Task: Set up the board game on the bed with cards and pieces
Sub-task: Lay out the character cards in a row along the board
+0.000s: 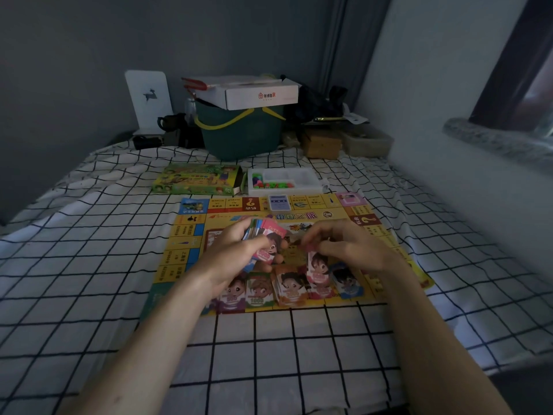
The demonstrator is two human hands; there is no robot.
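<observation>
Yellow-edged game board (191, 235) under our hands, left hand (236, 253) gripping the money stack (263, 235), right hand (350, 247) pinching a pink note (317, 266) above the note piles (290, 287), open checked bed (269, 354) nearer us, piece tray (311, 187) beyond.

Dim and bluish throughout, lit weakly from the window (520, 94) at right. Soft and grainy, darkest along the back wall (89, 40). Wide-angle bending at the edges; hands slightly blurred.
</observation>
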